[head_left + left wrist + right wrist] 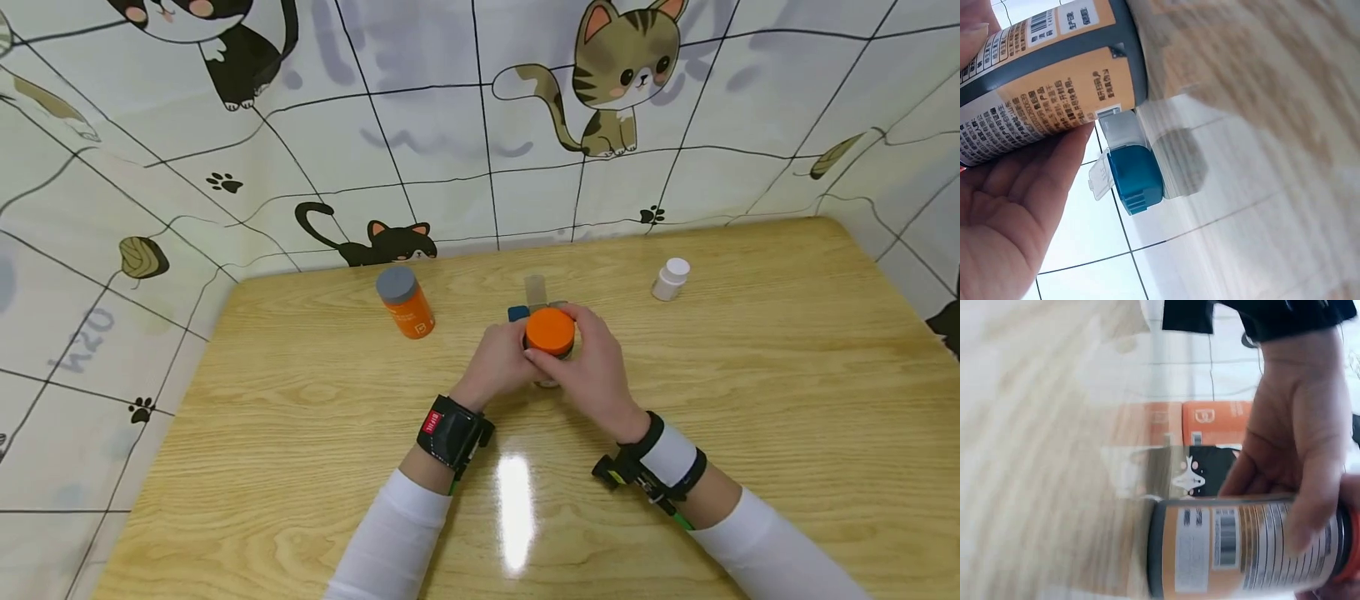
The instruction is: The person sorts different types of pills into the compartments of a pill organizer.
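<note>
An orange-capped bottle [550,332], with a printed orange and white label, stands upright between both hands at the middle of the table. My left hand [495,367] grips its body, and in the right wrist view the left thumb lies along the label. My right hand [600,375] pinches the orange cap [1352,544], thumb at the near side and forefinger at the far side. Just behind the bottle is a teal pill box [1138,178] with clear lids raised; in the head view the bottle and hands cover most of it.
An orange bottle with a grey cap [406,302] stands at the back left of the wooden table [300,467]. A small white bottle [671,279] is at the back right. Cat-print cloth [442,133] hangs behind and beside the table.
</note>
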{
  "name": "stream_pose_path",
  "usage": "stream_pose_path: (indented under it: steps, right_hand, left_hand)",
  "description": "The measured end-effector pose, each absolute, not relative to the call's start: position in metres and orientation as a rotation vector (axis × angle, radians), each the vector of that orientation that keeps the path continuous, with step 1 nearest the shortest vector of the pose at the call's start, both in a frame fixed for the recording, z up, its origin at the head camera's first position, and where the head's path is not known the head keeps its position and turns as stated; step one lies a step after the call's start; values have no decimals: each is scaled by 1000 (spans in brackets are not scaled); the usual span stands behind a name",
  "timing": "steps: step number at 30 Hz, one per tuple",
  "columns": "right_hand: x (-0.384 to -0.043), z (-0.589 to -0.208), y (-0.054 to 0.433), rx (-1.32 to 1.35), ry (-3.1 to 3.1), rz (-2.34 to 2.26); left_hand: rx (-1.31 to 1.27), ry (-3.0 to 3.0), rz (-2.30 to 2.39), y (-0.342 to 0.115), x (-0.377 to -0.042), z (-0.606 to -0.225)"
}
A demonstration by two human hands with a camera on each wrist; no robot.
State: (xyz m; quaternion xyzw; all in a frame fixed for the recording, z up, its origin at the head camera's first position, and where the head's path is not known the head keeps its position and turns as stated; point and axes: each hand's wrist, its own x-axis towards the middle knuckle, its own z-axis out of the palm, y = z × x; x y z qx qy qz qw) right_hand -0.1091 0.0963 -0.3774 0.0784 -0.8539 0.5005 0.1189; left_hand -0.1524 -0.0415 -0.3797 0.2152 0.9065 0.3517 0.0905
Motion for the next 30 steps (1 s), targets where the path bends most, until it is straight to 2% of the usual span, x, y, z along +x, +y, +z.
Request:
stream_pose_path:
  steps: [4, 12, 16, 19, 26, 30]
  right_hand:
    - [-119, -378, 110, 358, -2556, 1568]
    - [-153, -384, 144, 851, -2628, 2056]
    - [-155, -381, 149, 940, -2656, 2079]
    - [-144, -376, 142, 829, -2675, 1953]
    - [-112, -372, 104, 280, -2576, 1696]
    - [-110, -372, 97, 194, -2523, 1677]
  left_hand:
    - [627, 2683, 1075, -42, -153, -380]
    - [638, 2649, 1118, -44, -151, -382]
    - [655, 2645, 1120, -43, -150, -383]
    - [661, 2665, 1094, -43, -151, -383]
    - [644, 2699, 1048, -42, -153, -380]
    - [627, 2693, 1062, -42, -153, -380]
